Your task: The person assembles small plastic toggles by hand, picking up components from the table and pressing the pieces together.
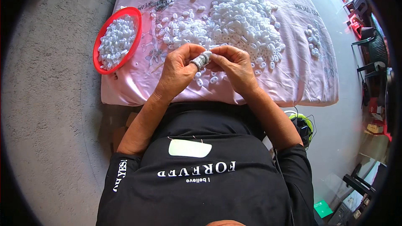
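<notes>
My left hand (179,70) is closed, its fingertips pinched together beside those of my right hand (235,66). Between the two sits a small white plastic piece (207,53), gripped from both sides. A grey speckled fabric sleeve (200,62) lies at my left fingertips; whether a finger wears it or it is held, I cannot tell. My right thumb and forefinger are also pinched, with the other fingers curled. Just beyond both hands spreads a big heap of small white oval pieces with holes (243,16). A few loose ones lie under my hands.
A red round basin (138,37) full of similar white pieces stands at the table's left edge. Pink printed cloth (293,79) covers the table. A small cluster of pieces (313,39) lies at the right. A dark green chair (374,48) stands on the floor at far right.
</notes>
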Tool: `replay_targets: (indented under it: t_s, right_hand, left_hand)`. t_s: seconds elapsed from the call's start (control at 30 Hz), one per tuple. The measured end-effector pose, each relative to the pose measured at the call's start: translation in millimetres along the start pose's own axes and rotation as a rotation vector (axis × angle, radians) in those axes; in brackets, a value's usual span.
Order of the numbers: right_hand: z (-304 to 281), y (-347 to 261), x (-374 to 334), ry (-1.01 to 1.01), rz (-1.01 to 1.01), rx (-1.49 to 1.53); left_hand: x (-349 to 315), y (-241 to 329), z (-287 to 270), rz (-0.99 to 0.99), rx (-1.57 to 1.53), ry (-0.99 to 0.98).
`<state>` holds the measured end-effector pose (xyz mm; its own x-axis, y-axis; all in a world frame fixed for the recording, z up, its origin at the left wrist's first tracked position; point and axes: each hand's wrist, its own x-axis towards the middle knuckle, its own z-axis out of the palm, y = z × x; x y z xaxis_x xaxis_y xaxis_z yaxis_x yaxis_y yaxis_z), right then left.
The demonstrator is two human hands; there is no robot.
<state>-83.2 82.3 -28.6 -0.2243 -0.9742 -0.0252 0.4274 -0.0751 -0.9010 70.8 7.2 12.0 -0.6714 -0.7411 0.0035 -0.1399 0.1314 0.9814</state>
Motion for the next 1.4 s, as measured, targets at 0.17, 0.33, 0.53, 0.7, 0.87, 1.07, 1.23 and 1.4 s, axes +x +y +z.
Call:
replay_targets:
  t_s: [0.17,0.33,0.53,0.7,0.87,1.07,1.23,1.4]
  right_hand:
    - [0.7,1.7,-0.1,0.077,0.047,0.066]
    - [2.9,2.1,-2.5,0.118,0.066,0.075]
    - [1.4,0.9,-4.5,0.067,0.085,0.089]
    - [0.6,2.4,-3.2,0.019,0.093,0.080]
    - [1.9,0.2,-3.7,0.015,0.116,0.069]
    - [0.7,-1.0,-3.7,0.011,0.128,0.043]
    - [0.2,-1.8,-4.8,-0.006,0.118,0.061]
    - [2.1,-2.4,-5.9,0.008,0.115,0.029]
  left_hand:
    - [-0.8,-0.8,0.4,-0.013,0.002,-0.002]
    - [-2.1,-1.9,2.4,-0.033,0.063,0.019]
    - [-2.8,-3.5,2.2,-0.099,0.007,0.023]
    - [-3.0,-2.7,0.5,-0.116,0.005,0.010]
    - [-2.3,-5.4,-0.6,-0.100,0.049,-0.005]
    - [-2.6,-7.4,-0.7,-0.115,0.022,-0.014]
    - [-4.3,-5.3,2.0,-0.116,-0.043,0.000]
    - [-5.1,-8.8,2.0,-0.146,-0.109,0.008]
